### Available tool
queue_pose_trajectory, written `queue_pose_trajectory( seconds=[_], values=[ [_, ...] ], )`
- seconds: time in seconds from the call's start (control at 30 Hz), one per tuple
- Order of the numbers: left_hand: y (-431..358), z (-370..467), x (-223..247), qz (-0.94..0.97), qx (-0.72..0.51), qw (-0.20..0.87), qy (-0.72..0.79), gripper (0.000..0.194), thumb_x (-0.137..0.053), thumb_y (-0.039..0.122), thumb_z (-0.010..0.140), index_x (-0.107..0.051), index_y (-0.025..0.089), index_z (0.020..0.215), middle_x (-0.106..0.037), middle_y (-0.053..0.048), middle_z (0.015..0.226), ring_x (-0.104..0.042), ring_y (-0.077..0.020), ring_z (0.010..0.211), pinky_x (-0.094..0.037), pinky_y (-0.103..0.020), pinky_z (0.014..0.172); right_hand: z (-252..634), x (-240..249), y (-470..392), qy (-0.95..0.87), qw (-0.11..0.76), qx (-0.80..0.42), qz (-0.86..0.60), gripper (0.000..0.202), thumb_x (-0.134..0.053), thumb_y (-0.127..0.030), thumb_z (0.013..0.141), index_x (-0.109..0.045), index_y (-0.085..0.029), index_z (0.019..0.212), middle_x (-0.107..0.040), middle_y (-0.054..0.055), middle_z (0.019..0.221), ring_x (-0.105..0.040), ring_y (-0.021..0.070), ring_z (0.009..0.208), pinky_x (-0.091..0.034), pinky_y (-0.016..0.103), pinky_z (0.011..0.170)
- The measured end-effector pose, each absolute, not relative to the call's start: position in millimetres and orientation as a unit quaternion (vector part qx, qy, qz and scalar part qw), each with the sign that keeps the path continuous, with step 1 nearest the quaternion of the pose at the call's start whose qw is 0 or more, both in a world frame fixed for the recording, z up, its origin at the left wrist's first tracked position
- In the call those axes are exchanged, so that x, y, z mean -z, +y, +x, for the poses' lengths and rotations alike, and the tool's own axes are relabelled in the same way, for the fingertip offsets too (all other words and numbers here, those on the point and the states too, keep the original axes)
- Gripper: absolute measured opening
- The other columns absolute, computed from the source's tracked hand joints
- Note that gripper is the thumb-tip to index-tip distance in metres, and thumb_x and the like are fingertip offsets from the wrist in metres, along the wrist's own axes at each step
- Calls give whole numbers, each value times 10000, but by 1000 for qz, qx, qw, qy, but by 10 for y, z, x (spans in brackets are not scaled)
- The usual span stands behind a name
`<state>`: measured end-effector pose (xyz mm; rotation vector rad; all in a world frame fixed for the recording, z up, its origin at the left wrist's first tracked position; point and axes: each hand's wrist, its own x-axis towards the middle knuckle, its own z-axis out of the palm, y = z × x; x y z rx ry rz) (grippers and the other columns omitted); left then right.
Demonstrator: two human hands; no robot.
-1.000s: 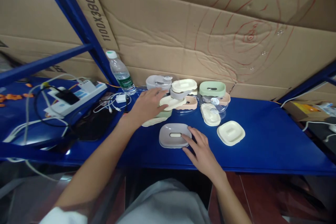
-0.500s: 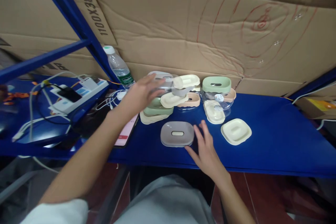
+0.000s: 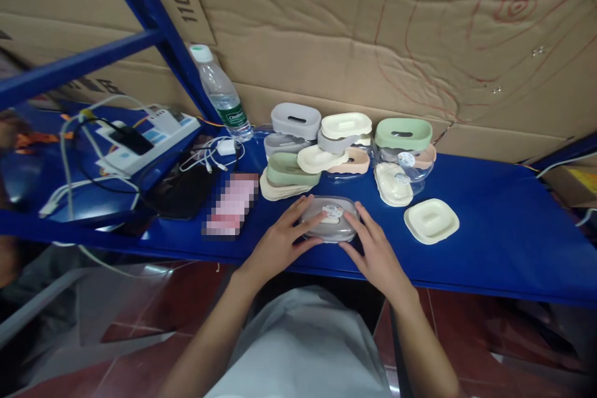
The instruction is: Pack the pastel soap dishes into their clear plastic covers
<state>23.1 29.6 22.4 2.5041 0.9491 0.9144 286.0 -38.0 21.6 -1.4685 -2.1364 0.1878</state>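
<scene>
A grey oval soap box [image 3: 332, 235] lies on the blue table near its front edge, with a clear plastic lid [image 3: 326, 201] bearing a round sticker on top. My left hand [image 3: 282, 236] grips its left side, fingertips on the lid and thumb at the front. On the right side, my right hand [image 3: 377, 245] holds it in the same way. Just behind sit a green soap box [image 3: 291, 171] on cream trays [image 3: 275, 191], a stacked grey box [image 3: 296, 119] and a peach box [image 3: 352, 161]. A cream tray [image 3: 431, 221] lies to the right.
A green soap box [image 3: 403, 132] tops another pile at the back right. Leftward are a blurred-out phone [image 3: 233, 205], a white charger with cable [image 3: 226, 147], a water bottle [image 3: 226, 96] and a power strip [image 3: 149, 143]. Cardboard [image 3: 317, 31] walls the back.
My left hand has come from the back pile to the grey soap box, and a clear lid now covers it. My right hand has closed on its right side. The view has shifted.
</scene>
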Motion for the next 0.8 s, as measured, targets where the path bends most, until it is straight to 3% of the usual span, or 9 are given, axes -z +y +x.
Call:
queue_pose_trajectory(
  seconds=[0.27, 0.47, 0.7, 0.8],
  values=[
    [226, 232, -170, 886, -298, 123, 334, 592, -647, 338, 1043, -479, 389, 1609, -345, -94, 1758, -386, -330, 1597, -469, -543, 1241, 2867, -220, -391, -791, 285, -60, -538, 668, -547, -240, 1084, -310, -373, 1695, -309, 97, 1765, -375, 303, 1606, -473, 527, 1247],
    [240, 255, -220, 857, -323, 188, 356, 581, -614, 319, 1066, -448, 390, 1619, -404, -82, 1728, -418, -284, 1590, -450, -516, 1262, 2843, -289, -364, -761, 303, -117, -561, 650, -597, -350, 1073, -347, -338, 1673, -322, 111, 1758, -363, 300, 1611, -424, 530, 1279],
    [249, 322, -259, 849, -343, 200, 348, 466, -567, 276, 1086, -539, 338, 1548, -409, -97, 1719, -394, -286, 1602, -425, -542, 1278, 2846, -287, -375, -745, 312, -114, -579, 593, -590, -376, 1078, -404, -336, 1640, -378, 100, 1728, -405, 282, 1592, -412, 514, 1291],
    [250, 317, -240, 854, -336, 200, 343, 465, -592, 284, 1076, -550, 335, 1536, -401, -100, 1720, -383, -292, 1607, -417, -551, 1281, 2847, -279, -367, -750, 300, -113, -578, 619, -598, -381, 1074, -389, -347, 1655, -334, 99, 1745, -367, 284, 1611, -413, 509, 1289]
  ],
)
